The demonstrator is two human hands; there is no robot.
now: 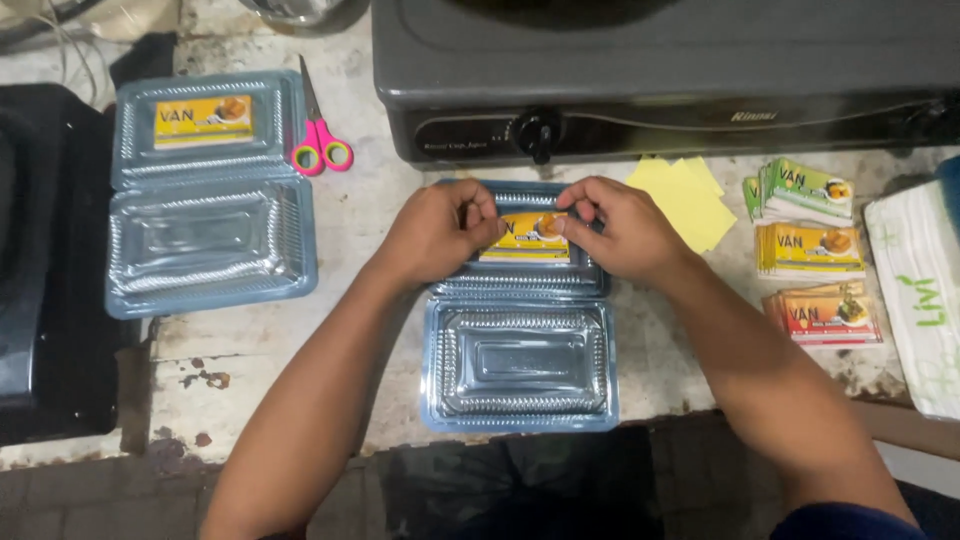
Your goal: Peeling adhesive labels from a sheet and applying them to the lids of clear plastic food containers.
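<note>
Both hands — left hand (437, 232), right hand (622, 226) — pinch a yellow rectangular sticker label (527, 238) flat onto the lid of the open clear-blue plastic clamshell box (518, 370), at twelve o'clock from its tray. The sticking step looks in hand; next, I judge, calls for smoothing the edges down evenly.

Single head-mounted view, looking almost straight down from above the person's own forearms onto a worn worktop (300, 350). The camera faces forward, away from the body: the worktop's near edge runs along the lower part of the frame, and a dark stove (660, 70) fills the upper right. The range is close, about arm's length. Both forearms enter from the bottom corners and converge at frame centre.
</note>
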